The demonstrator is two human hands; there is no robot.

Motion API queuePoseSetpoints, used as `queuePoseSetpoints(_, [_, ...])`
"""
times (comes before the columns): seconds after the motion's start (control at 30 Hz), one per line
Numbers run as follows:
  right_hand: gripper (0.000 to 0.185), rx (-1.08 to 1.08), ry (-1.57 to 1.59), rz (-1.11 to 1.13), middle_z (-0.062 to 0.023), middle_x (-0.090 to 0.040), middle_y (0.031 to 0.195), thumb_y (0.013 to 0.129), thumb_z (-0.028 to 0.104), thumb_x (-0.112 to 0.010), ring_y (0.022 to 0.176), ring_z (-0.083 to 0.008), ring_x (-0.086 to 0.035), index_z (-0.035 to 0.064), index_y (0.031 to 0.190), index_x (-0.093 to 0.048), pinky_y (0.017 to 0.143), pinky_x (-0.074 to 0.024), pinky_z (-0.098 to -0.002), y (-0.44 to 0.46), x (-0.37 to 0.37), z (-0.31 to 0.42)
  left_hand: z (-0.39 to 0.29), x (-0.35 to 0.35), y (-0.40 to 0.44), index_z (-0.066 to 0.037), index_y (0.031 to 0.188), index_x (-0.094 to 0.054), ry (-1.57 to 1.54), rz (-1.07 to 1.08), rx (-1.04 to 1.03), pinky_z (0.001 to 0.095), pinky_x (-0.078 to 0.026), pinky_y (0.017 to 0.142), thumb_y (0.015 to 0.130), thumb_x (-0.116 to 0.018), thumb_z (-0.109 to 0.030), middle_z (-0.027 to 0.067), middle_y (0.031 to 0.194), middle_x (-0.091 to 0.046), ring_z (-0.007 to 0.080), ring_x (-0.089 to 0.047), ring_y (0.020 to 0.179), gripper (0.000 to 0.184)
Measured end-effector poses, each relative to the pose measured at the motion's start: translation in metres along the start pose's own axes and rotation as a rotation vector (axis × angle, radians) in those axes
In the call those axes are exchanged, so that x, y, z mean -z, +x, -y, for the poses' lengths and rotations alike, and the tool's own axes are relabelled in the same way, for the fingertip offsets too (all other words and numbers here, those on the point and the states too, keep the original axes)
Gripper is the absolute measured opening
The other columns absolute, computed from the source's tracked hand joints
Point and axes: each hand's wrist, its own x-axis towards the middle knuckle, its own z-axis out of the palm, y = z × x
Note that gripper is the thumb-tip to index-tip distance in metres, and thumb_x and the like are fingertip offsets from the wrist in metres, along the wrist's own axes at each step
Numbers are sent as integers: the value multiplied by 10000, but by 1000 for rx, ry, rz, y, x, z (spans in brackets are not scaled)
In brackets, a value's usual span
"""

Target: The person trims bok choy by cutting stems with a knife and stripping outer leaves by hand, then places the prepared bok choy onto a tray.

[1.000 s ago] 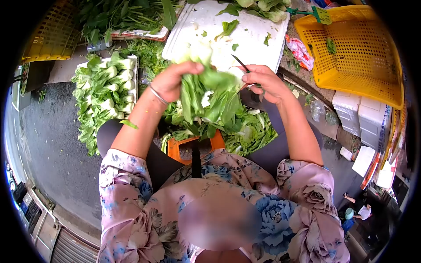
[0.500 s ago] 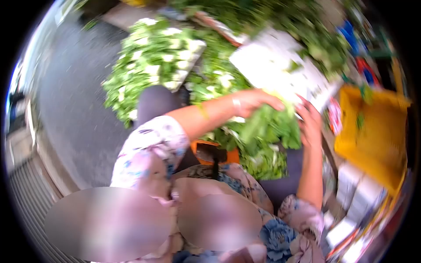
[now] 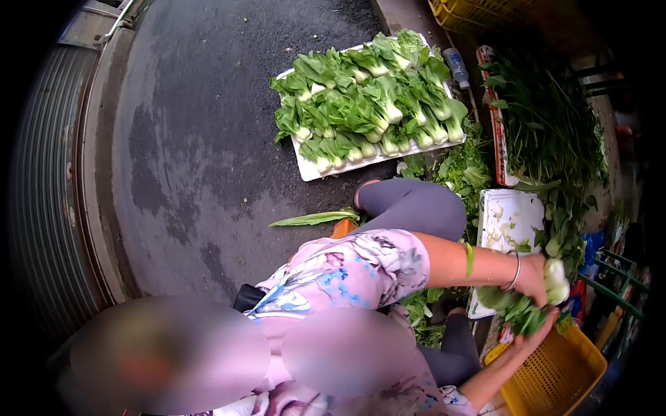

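Note:
My left hand (image 3: 533, 279), at the end of the arm with a bracelet and a green band, is closed around a bok choy (image 3: 557, 283). Its white base points to the right, and its green leaves hang down to the left, somewhat blurred. Just below, my right hand (image 3: 538, 334) holds the leafy part, its fingers partly hidden by the leaves. Both hands are above the near corner of a yellow crate (image 3: 555, 378). Beside my left forearm lies a white foam board (image 3: 512, 218) with leaf scraps on it.
Rows of bok choy (image 3: 378, 111) lie on a white tray (image 3: 312, 166) on the dark pavement. Long leafy greens (image 3: 548, 125) fill a box at the upper right. Loose leaves (image 3: 461, 170) cover the ground near my knee (image 3: 437, 204). A plastic bottle (image 3: 456, 67) lies behind the tray.
My view has swung to the right. Both hands have moved from above the leaf pile in front of my lap to beside the yellow crate, with leafy greens in them throughout.

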Motion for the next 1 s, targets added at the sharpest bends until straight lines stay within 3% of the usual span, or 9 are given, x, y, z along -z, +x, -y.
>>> queuePoseSetpoints(0.07, [416,-52,180,120,-52,-545,952,905,361,-463,827,-124,-534,15,1136,-474,592,-465,-254,-9,-28,31,-50,35,-51,-36,961,-587,-227,-56,-124,303,-496,660,497,-744,-84,84,876,-607,172,-581,776,492])
queuePoseSetpoints(0.1, [444,10,319,468,-73,-531,1133,931,315,-415,734,-44,-502,19,1262,-409,353,-295,-138,22,7,12,-42,55,-52,-45,1046,-538,-349,-83,-315,295,-501,663,519,-728,-51,72,884,-604,161,-582,771,560])
queuePoseSetpoints(0.13, [444,13,315,469,-73,-531,1133,931,315,-415,734,-44,-502,19,1262,-409,353,-295,-138,20,5,9,-39,84,-60,-44,1118,-478,-362,-159,-555,294,-511,672,538,-725,-14,77,919,-607,163,-594,785,631])
queuePoseSetpoints(0.33, [417,-230,91,80,-43,-562,937,894,300,-486,684,-48,-469,47,1224,-458,340,-280,-143,-5,-16,-34,56,293,-182,-43,1149,-446,14,-641,-206,318,-468,838,618,-693,-6,83,1061,-567,174,-557,961,587])
queuePoseSetpoints(0.47, [408,-417,-74,-32,-30,-563,928,848,289,-535,666,-35,-476,64,1187,-496,358,-257,-149,-27,-30,-77,136,343,-229,-151,1169,-458,951,-840,344,370,-390,883,565,-736,-264,106,987,-605,278,-565,948,674])
queuePoseSetpoints(0.53, [396,-488,-196,-46,-27,-577,910,845,282,-535,652,-39,-494,65,1175,-507,367,-264,-155,-40,-40,-88,129,349,-227,-233,1200,-441,1304,-637,540,414,-353,883,576,-731,-276,76,1034,-596,254,-537,1016,690])
queuePoseSetpoints(0.73, [315,-594,-288,3,-37,-616,807,870,229,-524,600,-46,-528,36,1119,-527,356,-284,-155,-58,-58,-111,106,410,-195,-252,1223,-405,1932,-271,383,466,-244,995,683,-635,-194,-44,1092,-569,161,-462,1083,589])
queuePoseSetpoints(0.83, [337,-625,-362,-4,-31,-613,804,862,268,-537,584,-48,-527,45,1114,-520,356,-284,-153,-63,-67,-118,91,439,-190,-268,1221,-389,2108,-131,159,484,-193,1031,796,-516,-175,-32,1103,-545,153,-417,1134,453])
queuePoseSetpoints(1.0, [342,-651,-370,-17,-25,-618,798,859,269,-552,579,-33,-532,38,1109,-518,359,-288,-151,-61,-79,-124,98,451,-206,-323,1334,-235,2197,-80,292,486,-143,1056,813,-492,-156,7,1336,-358,192,-213,1314,605])
